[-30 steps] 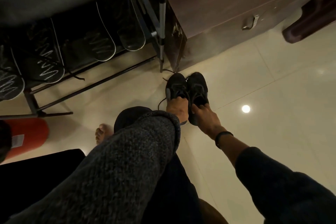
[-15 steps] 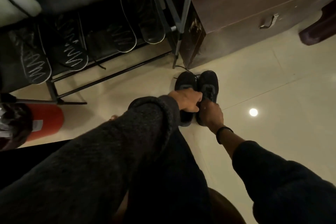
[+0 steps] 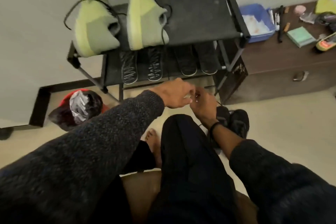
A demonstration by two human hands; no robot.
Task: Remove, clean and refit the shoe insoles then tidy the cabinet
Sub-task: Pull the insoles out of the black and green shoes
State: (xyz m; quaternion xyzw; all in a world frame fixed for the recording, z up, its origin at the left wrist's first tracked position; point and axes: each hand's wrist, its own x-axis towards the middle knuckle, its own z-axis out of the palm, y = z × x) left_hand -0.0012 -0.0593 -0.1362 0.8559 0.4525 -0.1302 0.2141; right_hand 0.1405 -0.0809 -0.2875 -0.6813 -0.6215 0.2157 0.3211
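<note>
Both hands meet in the air in front of the rack [image 3: 234,5]. The left hand [image 3: 177,93] and right hand [image 3: 204,102] have curled fingers, but blur hides what, if anything, they pinch. The black shoes [image 3: 234,122] sit on the floor below the right wrist, untouched. Four insoles [image 3: 153,65] lean on the rack's lower shelf.
</note>
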